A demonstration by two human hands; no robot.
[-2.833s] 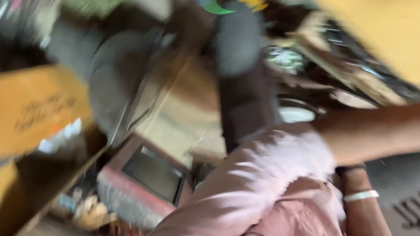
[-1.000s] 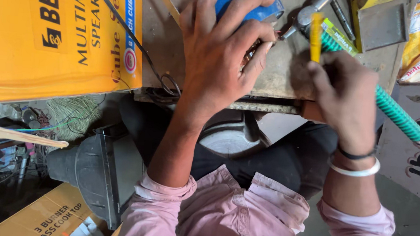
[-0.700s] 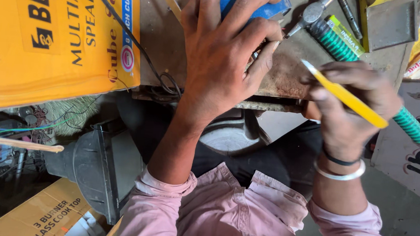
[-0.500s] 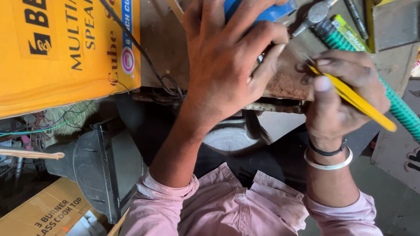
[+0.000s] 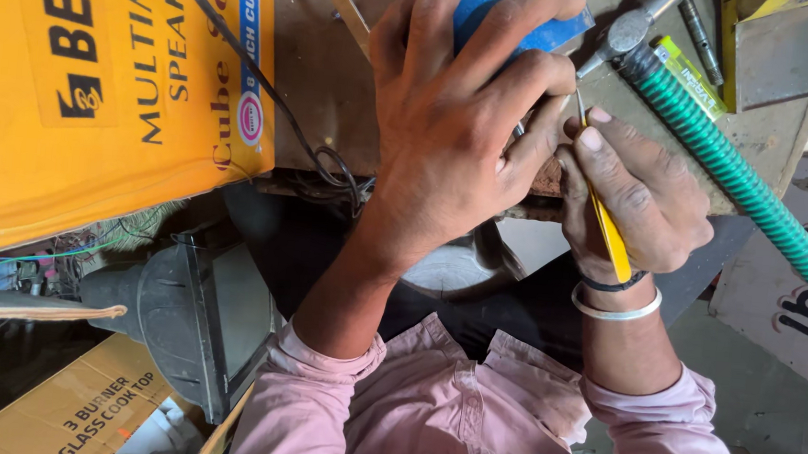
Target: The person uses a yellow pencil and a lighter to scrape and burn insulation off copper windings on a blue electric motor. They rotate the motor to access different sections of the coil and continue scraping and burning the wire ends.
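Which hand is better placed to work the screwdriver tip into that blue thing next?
Right hand, probably: it grips the yellow screwdriver, tip at the blue object. Left hand clamps the object.

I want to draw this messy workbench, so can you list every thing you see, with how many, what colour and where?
blue object: one, blue, top centre, under the left hand
screwdriver: one, yellow handle, in the right hand
hose: one, green ribbed, upper right on the bench
hammer: one, grey metal, top, beside the hose
big box: one, yellow, left
black wire: one, across the box and bench
cardboard box: one, brown, bottom left
bangle: one, white, right wrist
left hand: pressing the blue object
right hand: gripping the screwdriver
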